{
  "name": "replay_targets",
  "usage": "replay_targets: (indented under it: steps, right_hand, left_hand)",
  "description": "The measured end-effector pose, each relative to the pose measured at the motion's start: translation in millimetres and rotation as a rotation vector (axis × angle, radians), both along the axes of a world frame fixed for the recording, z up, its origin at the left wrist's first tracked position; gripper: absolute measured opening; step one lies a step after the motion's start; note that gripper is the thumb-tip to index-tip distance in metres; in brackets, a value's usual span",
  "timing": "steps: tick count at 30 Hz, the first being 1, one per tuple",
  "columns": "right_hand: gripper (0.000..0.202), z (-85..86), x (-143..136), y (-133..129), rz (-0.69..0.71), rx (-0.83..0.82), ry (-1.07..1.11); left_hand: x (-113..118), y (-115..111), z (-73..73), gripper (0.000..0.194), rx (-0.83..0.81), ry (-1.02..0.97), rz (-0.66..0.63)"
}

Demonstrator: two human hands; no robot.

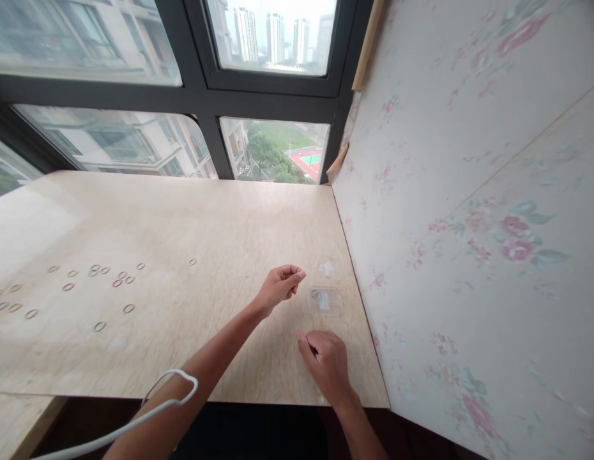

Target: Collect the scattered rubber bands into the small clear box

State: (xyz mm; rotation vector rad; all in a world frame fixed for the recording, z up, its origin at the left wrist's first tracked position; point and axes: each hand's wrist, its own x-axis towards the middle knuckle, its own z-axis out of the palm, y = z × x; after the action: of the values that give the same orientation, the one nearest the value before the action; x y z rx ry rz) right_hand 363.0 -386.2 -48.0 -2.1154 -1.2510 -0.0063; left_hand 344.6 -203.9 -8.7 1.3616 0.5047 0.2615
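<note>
My left hand (281, 286) is held above the table just left of a small clear plastic box (339, 306), its thumb and fingers pinched together. What lies in that pinch, if anything, is too small to make out. Closer to me, my right hand (326, 358) is closed with the thumb against the curled fingers; its inside is hidden. The box stands open, with a small ring (315, 294) and a pale paper slip (324, 300) in it. Behind it lies a clear plastic lid (329, 268) with a whitish patch.
Several thin rings (129, 308), some reddish, lie scattered over the left of the tabletop (220, 223). A flowered wall (450, 223) borders the right side, and dark-framed windows (273, 105) stand at the back. A white cable (167, 402) loops over my left forearm.
</note>
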Motion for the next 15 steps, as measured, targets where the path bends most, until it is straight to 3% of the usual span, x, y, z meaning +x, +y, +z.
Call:
replay_targets:
  steps: [4,8,12,15]
  right_hand:
    - [0.045,-0.2,-1.3,0.3,0.001,-0.009,-0.035]
    - [0.046,-1.5,-2.3,0.0,-0.008,-0.016,-0.073]
    - [0.046,-3.8,-3.0,-0.8,-0.021,-0.027,-0.1]
    - [0.047,-6.1,-2.8,-1.2,-0.035,-0.03,-0.109]
  left_hand:
    - [-15.3,7.4,-1.6,0.022,-0.482,-0.143,0.003]
    - [-27.7,10.4,2.0,0.015,-0.758,-0.232,0.003]
    - [-37.5,13.2,4.2,0.019,-0.887,-0.293,0.034]
    - [-45.7,16.4,0.9,0.026,-0.829,-0.269,0.157]
